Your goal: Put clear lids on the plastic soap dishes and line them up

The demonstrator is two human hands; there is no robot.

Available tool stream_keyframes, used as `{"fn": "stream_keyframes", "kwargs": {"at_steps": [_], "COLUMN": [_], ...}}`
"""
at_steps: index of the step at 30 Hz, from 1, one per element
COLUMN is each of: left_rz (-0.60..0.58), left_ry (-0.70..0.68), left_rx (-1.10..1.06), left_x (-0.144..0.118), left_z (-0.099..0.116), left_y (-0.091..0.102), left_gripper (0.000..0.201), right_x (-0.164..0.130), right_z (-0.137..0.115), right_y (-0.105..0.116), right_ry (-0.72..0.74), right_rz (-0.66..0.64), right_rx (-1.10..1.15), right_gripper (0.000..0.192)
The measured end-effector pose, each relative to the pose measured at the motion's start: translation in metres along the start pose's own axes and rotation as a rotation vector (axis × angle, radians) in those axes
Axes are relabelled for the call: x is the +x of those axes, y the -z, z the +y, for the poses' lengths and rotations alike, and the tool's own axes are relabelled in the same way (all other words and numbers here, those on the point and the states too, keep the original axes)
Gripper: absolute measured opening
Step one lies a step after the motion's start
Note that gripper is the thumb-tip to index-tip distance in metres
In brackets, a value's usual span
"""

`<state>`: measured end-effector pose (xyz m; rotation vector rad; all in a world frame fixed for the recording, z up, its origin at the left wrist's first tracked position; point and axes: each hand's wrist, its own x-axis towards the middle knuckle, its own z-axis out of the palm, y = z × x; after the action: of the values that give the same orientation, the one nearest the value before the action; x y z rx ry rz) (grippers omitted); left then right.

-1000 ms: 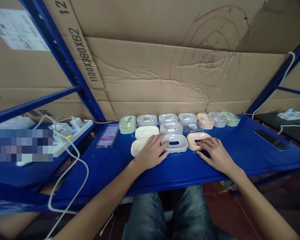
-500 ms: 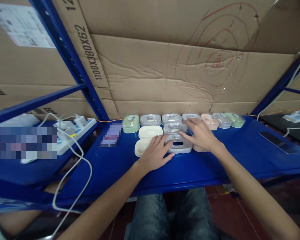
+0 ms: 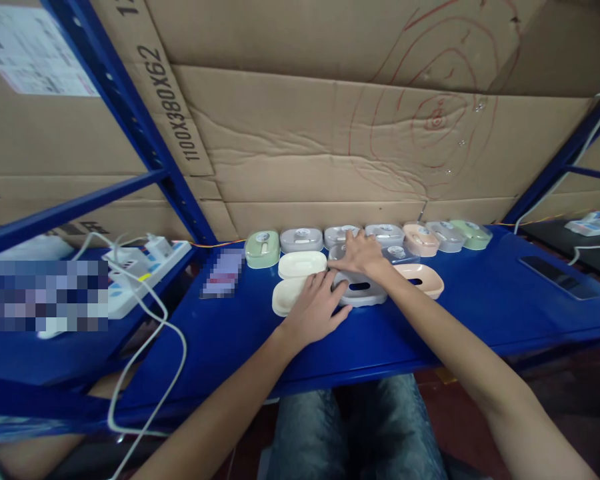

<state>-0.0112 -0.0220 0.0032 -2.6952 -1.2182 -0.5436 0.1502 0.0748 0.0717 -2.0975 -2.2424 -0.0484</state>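
Note:
My left hand [image 3: 317, 305] lies with fingers spread over the right end of a cream soap dish [image 3: 286, 297], its fingertips by a grey slotted soap dish [image 3: 375, 292]. Behind that, my right hand [image 3: 363, 255] reaches over a clear lid [image 3: 337, 253], thumb at its near side and fingers across its far side, partly hiding it. A dark, clear-lidded piece [image 3: 403, 253] sits to its right, partly behind my wrist. My right forearm crosses in front of a peach slotted dish [image 3: 430, 280]. Another cream dish [image 3: 303, 265] lies behind the first.
Lidded soap boxes line the back, including a green one [image 3: 263, 250], a grey one [image 3: 301, 240] and a peach one [image 3: 421, 239]. A phone [image 3: 557, 277] lies right on the blue shelf [image 3: 485, 300]. White cables [image 3: 184, 340] and a power strip [image 3: 130, 293] are left.
My right hand has moved left from the dark piece onto the clear lid, uncovering the peach dish. My left hand has stayed nearly in place.

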Motion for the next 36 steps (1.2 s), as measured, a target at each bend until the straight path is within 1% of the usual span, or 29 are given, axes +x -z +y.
{"fn": "stream_keyframes", "kwargs": {"at_steps": [4,9,11,14,17,19,22,26,28,31,34,36], "left_rz": [0.012,0.023,0.008,-0.026,-0.079,-0.111,-0.111,-0.102,-0.133,-0.163,-0.114,-0.051], "left_ry": [-0.005,0.012,0.027,0.041,0.052,0.066,0.085,0.131,0.155,0.182,0.174,0.098], "left_rx": [-0.020,0.007,0.044,0.121,0.166,0.178,0.198,0.222,0.238,0.262,0.244,0.192], "left_x": [0.000,-0.001,0.001,0.009,0.026,0.040,0.060,0.078,0.081,0.080,0.075,0.070], "left_z": [-0.001,-0.001,-0.001,-0.002,-0.005,-0.008,-0.011,-0.012,-0.012,-0.011,0.002,0.020], "left_y": [-0.001,-0.002,0.000,0.005,0.008,0.006,0.002,-0.002,-0.002,0.001,0.006,0.008], "left_gripper": [0.042,0.045,0.046,0.046,0.043,0.042,0.042,0.039,0.040,0.043,0.050,0.059], "right_x": [-0.005,-0.010,-0.012,-0.015,-0.013,-0.011,-0.010,-0.013,-0.013,-0.011,-0.009,-0.007], "right_z": [0.004,0.015,0.024,0.040,0.054,0.060,0.065,0.066,0.066,0.070,0.077,0.084], "right_y": [0.005,0.026,0.035,0.042,0.037,0.030,0.022,0.018,0.018,0.017,0.018,0.020], "right_ry": [-0.009,-0.002,-0.010,-0.022,-0.036,-0.035,-0.011,-0.001,0.007,0.023,0.044,0.038], "right_rz": [0.054,0.177,0.249,0.411,0.591,0.666,0.710,0.710,0.716,0.760,0.836,0.883], "right_rx": [0.034,0.156,0.220,0.357,0.488,0.538,0.559,0.565,0.579,0.622,0.677,0.700], "right_gripper": [0.099,0.095,0.090,0.086,0.084,0.085,0.083,0.080,0.080,0.078,0.076,0.074]}}
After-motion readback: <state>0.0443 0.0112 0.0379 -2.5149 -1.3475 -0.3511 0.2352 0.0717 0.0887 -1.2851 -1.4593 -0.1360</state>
